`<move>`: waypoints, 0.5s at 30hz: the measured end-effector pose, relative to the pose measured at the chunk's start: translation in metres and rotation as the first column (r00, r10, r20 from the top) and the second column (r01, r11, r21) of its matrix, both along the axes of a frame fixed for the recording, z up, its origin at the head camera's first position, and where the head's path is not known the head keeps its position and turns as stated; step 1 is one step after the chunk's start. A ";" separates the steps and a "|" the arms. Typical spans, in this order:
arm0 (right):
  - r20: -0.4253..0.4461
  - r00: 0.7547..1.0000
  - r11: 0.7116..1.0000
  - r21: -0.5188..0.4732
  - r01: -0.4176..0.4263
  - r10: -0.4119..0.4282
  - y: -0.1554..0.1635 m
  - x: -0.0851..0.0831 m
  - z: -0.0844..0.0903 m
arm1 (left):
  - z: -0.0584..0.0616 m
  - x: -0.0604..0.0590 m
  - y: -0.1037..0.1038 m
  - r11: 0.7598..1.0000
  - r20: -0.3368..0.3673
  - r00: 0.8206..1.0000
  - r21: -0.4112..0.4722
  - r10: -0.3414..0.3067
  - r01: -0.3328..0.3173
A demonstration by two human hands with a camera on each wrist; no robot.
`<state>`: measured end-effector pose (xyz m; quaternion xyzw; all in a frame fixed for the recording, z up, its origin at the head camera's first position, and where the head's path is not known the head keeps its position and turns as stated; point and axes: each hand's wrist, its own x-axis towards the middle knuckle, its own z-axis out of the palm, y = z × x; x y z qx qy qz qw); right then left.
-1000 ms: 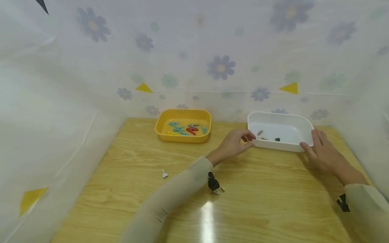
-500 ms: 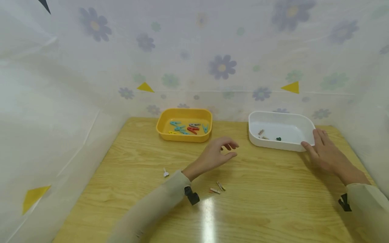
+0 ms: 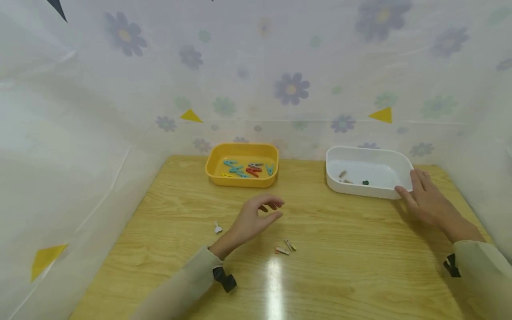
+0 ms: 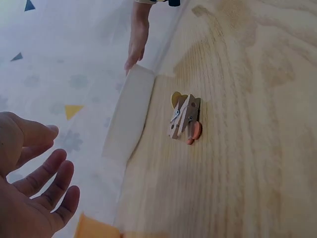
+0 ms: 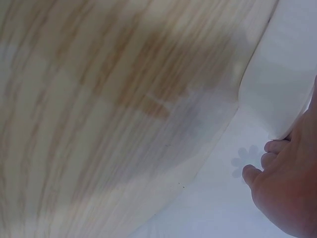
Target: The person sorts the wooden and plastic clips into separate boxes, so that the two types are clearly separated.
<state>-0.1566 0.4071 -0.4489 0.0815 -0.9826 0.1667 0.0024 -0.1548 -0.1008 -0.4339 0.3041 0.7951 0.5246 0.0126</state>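
Observation:
My left hand [image 3: 252, 218] hovers over the middle of the table, fingers loosely bent with nothing between them and the thumb. Just to its right lie two small wooden clothespins [image 3: 282, 251], seen closely in the left wrist view with a yellow and an orange heart. A clothespin with a white heart [image 3: 218, 228] lies left of this hand. At the back right, my right hand [image 3: 430, 202] holds the near right corner of a white tray [image 3: 360, 190], thumb at the front rim and fingers along the side. Small wooden clothespins [image 3: 342, 174] and a green heart [image 3: 366, 182] lie inside.
A yellow tray [image 3: 240, 182] stands at the back left, holding several plastic clothespins [image 3: 236, 170] in blue, red, yellow and grey. The wood-grain table [image 3: 340, 266] meets a flower-patterned curtain [image 3: 256, 80] behind both trays, with pale sheeting at the sides.
My left hand has drawn back from the white tray's left end, leftward and nearer, uncovering the two wooden clothespins on the table. The right hand has stayed at the tray's corner.

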 end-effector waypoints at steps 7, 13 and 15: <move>0.004 1.000 1.000 0.007 -0.001 0.001 -0.001 0.000 0.000 | -0.011 0.007 -0.034 0.994 0.054 0.994 0.055 0.091 -0.094; 0.001 1.000 1.000 0.005 0.001 -0.001 -0.001 0.001 -0.001 | -0.018 0.015 -0.066 0.987 0.049 0.986 0.009 0.162 -0.163; 0.000 1.000 1.000 0.008 0.002 -0.002 -0.001 0.002 0.000 | -0.023 0.018 -0.075 0.982 0.036 0.982 -0.003 0.187 -0.187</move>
